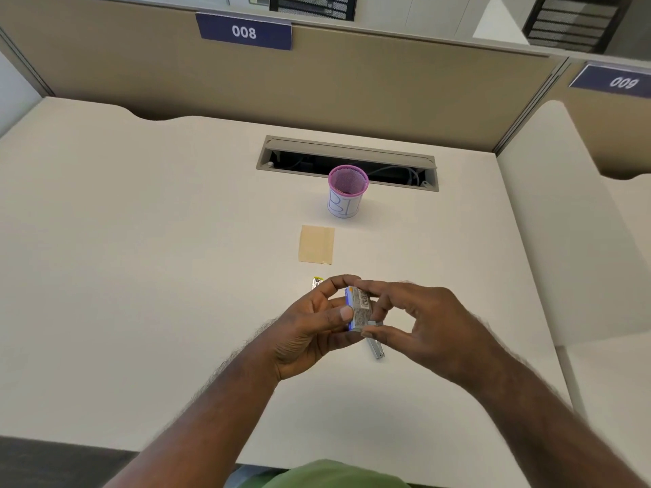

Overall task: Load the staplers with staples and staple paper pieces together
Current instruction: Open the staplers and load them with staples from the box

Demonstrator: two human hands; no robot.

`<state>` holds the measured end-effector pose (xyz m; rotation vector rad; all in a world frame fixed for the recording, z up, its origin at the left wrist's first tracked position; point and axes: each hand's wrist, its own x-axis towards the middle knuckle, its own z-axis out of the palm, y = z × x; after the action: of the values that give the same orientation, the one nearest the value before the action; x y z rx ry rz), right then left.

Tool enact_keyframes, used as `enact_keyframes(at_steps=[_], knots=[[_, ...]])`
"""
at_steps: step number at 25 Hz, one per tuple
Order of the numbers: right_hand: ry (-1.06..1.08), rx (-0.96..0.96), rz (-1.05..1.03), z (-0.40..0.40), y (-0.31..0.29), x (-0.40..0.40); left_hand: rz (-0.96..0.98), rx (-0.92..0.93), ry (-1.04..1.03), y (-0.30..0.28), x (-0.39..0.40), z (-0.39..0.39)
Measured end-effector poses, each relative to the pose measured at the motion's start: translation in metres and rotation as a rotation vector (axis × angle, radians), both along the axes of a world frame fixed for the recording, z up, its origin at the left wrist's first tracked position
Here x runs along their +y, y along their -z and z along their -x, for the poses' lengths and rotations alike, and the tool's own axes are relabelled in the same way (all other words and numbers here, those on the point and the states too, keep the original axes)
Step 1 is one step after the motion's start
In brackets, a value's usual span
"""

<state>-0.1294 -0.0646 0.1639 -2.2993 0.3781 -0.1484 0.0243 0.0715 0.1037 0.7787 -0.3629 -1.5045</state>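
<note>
While both hands meet above the tabletop (141, 241), the left hand (310, 325) has its thumb and fingers curled round a small box of staples (359, 308), pinching it by its long faces, and the right hand (419, 325) pinches the near end of the same box between thumb and fingertips, as if to work the tray or flap out. So each grip is closed on the box, none idle. Judging by its look, the box is thin card: light, stiff enough along the edges but easy to crush on the broad faces, and the strips inside would likely be brittle and break if bent. Holding it by the edges, with gentle pressure, seems safest. Just beneath the right grip lies a grey metal piece (376, 348), perhaps a stapler or part of one; I cannot tell which. Beyond the left grip sits a small silver item with a yellow end (317, 281), farther off a tan paper piece (316, 245), then a pink mesh cup (347, 191).
</note>
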Motion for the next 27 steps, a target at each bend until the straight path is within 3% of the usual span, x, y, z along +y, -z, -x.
enact_keyframes(at_steps=[4,10,14,21,24,27], knots=[[0.055,0.019,0.067,0.006,0.035,-0.019,-0.141,-0.057,-0.058,0.011,-0.005,0.008],[0.455,0.196,0.132,0.031,0.131,-0.106,-0.454,-0.177,-0.344,0.034,-0.002,-0.002],[0.495,0.326,0.197,0.044,0.175,-0.141,-0.514,-0.182,-0.404,0.042,0.009,-0.011],[0.459,0.440,0.157,0.045,0.180,-0.161,-0.532,-0.183,-0.453,0.053,0.020,-0.016],[0.498,0.387,0.159,0.041,0.173,-0.165,-0.544,-0.186,-0.450,0.059,0.022,-0.019],[0.621,0.155,0.076,0.031,0.158,-0.156,-0.568,-0.228,-0.486,0.065,0.022,-0.024]])
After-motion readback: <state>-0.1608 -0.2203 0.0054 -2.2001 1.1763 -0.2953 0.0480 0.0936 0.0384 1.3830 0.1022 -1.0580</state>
